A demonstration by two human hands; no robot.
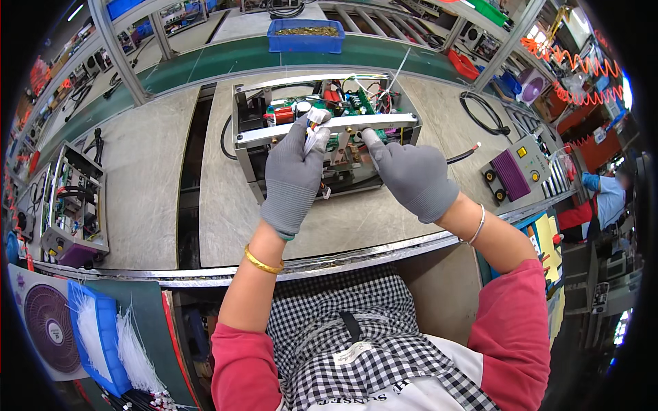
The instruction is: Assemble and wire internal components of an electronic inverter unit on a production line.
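An open metal machine chassis stands in front of me, with green circuit boards and red and black parts inside. A silver crossbar with small brass fittings runs along its near top edge. My left hand, in a grey glove, is closed around a wire bundle with white connectors, held just over the bar. Also gloved, my right hand has its fingers curled, with a fingertip against the bar right of its middle. Whatever those fingers hold is hidden.
A second open chassis stands at the far left. On the right are a purple-and-grey unit and a coiled black cable. Beyond the bench sits a blue bin of small brass-coloured parts. White cable ties lie lower left.
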